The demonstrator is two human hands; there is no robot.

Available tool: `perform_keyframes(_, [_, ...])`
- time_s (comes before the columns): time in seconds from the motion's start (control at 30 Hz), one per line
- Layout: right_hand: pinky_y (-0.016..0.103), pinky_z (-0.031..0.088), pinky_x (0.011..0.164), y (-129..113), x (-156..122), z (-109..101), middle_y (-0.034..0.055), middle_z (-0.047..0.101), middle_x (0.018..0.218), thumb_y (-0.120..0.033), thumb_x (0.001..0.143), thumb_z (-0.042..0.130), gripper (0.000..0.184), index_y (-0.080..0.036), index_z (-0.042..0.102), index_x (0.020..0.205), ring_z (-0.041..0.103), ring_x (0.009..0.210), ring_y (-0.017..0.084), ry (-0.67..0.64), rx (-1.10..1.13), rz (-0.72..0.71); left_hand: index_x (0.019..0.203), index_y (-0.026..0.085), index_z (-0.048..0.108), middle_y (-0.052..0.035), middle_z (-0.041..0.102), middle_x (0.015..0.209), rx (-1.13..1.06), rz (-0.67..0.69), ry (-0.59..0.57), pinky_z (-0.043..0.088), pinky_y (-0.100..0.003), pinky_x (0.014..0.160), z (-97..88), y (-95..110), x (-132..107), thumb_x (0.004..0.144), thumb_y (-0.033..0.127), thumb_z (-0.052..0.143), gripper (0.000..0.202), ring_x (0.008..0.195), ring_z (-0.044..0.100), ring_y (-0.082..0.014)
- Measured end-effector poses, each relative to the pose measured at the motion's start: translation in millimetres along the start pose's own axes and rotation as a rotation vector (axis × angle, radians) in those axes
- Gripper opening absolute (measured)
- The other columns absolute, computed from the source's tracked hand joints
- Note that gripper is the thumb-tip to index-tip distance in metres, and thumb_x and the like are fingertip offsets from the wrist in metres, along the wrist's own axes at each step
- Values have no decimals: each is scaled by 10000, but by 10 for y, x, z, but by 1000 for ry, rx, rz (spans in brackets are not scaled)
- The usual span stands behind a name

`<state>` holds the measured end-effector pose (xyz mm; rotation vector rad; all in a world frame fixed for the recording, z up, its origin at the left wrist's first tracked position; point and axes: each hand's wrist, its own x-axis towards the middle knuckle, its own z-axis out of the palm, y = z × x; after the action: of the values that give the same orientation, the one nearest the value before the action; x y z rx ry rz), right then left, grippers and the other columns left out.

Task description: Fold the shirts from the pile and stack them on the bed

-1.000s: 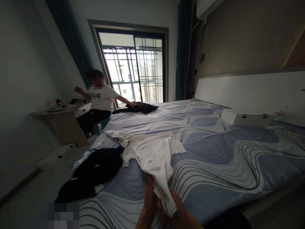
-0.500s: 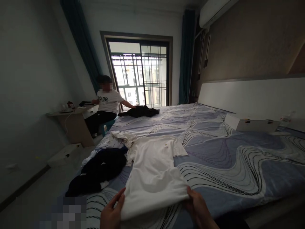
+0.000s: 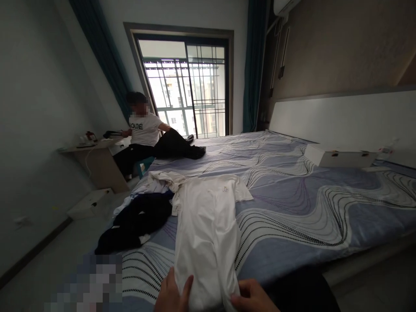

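Note:
A white T-shirt (image 3: 204, 225) with a small chest emblem lies spread on the patterned bedsheet, its sleeves toward the far side and its hem toward me. My left hand (image 3: 172, 294) grips the hem at the left, thumb on top of the cloth. At the right side of the hem, my right hand (image 3: 253, 297) pinches the fabric between thumb and fingers. Between my hands the cloth is gathered in lengthwise folds. Beside the shirt on the left are a dark garment (image 3: 139, 221) and a crumpled pale garment (image 3: 162, 180).
A person (image 3: 144, 130) in a white shirt sits at the bed's far left, one hand by a black garment (image 3: 175, 145). A desk (image 3: 100, 158) stands behind. On the bed at the right are a white box (image 3: 341, 157) and a bottle (image 3: 386, 151).
My hands have come closer together and lower, so the shirt's hem is narrower and bunched. The other person's black garment has been raised from the bed. My view has tilted down slightly.

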<state>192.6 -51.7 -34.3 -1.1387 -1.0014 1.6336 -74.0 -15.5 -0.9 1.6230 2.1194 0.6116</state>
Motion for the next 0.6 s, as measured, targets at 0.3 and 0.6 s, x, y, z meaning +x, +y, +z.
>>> perform_keyframes(0.3, [304, 561, 771, -571, 307, -206, 50, 733, 798, -341, 608, 871, 410, -147, 675, 912, 708, 742, 183, 199, 472, 182, 1456, 148, 434, -152, 723, 1175, -556, -230, -134, 560, -386, 903, -135, 45, 48, 885, 456, 471, 649, 1029, 711, -271])
perform_keyframes(0.6, [179, 428, 491, -954, 142, -542, -57, 603, 617, -214, 632, 832, 263, -152, 677, 836, 507, 489, 59, 120, 499, 34, 1432, 295, 499, -34, 708, 1258, -953, -451, -68, 631, -373, 742, -875, -407, 163, 772, 602, 601, 735, 987, 729, -278])
